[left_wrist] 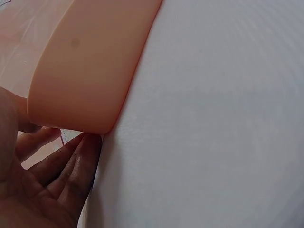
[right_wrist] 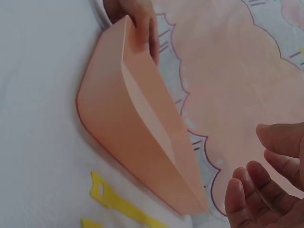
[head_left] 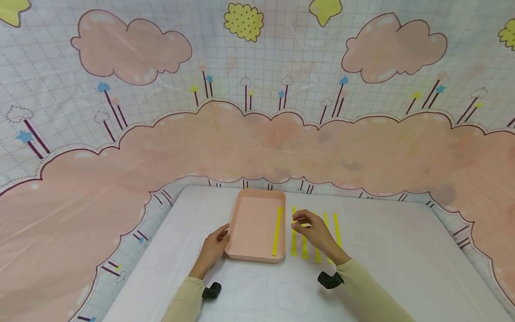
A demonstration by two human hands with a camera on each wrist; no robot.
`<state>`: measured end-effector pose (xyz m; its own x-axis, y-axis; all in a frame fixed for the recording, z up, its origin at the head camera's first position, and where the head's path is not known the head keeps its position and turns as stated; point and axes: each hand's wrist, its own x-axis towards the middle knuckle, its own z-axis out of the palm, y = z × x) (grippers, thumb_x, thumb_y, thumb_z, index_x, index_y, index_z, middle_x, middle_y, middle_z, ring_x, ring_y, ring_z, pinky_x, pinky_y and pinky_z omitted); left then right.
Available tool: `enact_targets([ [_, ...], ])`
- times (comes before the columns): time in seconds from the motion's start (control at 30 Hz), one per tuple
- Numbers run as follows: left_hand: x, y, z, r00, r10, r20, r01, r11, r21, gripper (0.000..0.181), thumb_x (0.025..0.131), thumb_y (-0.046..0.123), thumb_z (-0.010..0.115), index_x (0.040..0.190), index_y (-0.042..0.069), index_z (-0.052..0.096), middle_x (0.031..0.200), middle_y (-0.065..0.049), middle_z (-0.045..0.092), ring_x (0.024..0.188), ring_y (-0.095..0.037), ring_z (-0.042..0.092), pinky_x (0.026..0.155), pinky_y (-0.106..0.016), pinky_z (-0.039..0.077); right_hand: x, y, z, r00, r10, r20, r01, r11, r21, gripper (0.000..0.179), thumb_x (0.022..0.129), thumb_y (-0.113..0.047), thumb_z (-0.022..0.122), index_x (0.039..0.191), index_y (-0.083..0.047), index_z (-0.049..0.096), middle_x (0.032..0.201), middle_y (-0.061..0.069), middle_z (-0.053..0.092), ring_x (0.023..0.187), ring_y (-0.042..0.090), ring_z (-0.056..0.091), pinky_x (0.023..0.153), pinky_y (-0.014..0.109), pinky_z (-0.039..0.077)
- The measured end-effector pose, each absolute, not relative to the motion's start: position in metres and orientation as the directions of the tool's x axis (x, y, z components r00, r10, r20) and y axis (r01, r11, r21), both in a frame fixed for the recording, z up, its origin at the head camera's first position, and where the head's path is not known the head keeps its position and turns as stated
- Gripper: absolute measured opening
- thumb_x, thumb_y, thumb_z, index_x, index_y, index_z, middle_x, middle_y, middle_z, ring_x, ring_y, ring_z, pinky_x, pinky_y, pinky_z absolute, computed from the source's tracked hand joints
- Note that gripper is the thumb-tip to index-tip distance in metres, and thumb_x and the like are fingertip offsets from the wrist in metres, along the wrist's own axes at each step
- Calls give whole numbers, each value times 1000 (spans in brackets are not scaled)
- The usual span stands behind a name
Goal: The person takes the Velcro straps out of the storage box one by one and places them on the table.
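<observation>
A shallow pink tray (head_left: 252, 228) lies on the white table, with one yellow hook-and-loop cable tie (head_left: 277, 232) lengthwise along its right side. My left hand (head_left: 212, 251) holds the tray at its near left edge; in the left wrist view, the fingers (left_wrist: 78, 166) touch the tray's outer wall (left_wrist: 85, 80) near a corner. Just right of the tray, my right hand (head_left: 317, 231) hovers above several more yellow cable ties (head_left: 294, 247) laid in a row. Its fingers are loosely bent, and the right wrist view shows nothing between thumb and fingers. One slotted tie head (right_wrist: 99, 190) lies beside the tray there.
The white tabletop (head_left: 394, 250) extends to both sides. A patterned cloth (head_left: 257, 143) with clouds and stars rises behind the table and drapes around its sides. A dark wrist device (head_left: 331, 280) is strapped under each forearm.
</observation>
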<state>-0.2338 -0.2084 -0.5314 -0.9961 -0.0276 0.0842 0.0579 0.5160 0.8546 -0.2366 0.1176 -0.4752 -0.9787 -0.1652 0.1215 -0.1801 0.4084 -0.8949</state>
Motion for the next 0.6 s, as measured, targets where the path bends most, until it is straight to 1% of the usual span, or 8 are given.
enact_targets([
  [0.07,-234,-208,-531,-997,-32,73,47,512,858,40,97,10,57,137,5,58,124,-23,66,115,-36,64,99,-48,51,-237,112,-475,-978,-162,132,-189,415,-890,26,90,-18,72,114,-12,63,116,11,66,106,22,64,86,28,54],
  [0.17,-234,-208,-533,-996,-31,80,52,520,853,40,97,11,57,137,6,58,124,-23,66,114,-36,64,99,-48,51,-237,105,-474,-968,-186,167,-233,422,-876,27,90,-15,71,115,-8,63,117,13,66,107,24,64,86,29,54],
  [0.3,-234,-209,-534,-996,-33,77,48,519,854,40,98,12,57,137,7,57,124,-22,66,115,-35,64,99,-48,51,-239,96,-473,-937,-247,246,-332,422,-844,30,90,-12,70,118,-4,62,115,12,66,105,26,64,85,29,55],
  [0.47,-235,-209,-534,-998,-31,61,36,516,856,41,98,12,57,138,7,57,125,-22,66,115,-34,64,99,-48,51,-242,87,-471,-871,-352,341,-481,478,-735,29,89,-11,72,115,-5,62,112,11,65,101,27,63,81,37,58],
  [0.6,-234,-208,-534,-998,-27,58,36,517,855,41,98,12,56,138,7,56,125,-22,66,114,-34,64,98,-48,51,-245,81,-469,-825,-442,352,-559,548,-622,30,88,-11,73,115,-5,62,112,10,64,101,29,62,82,41,57],
])
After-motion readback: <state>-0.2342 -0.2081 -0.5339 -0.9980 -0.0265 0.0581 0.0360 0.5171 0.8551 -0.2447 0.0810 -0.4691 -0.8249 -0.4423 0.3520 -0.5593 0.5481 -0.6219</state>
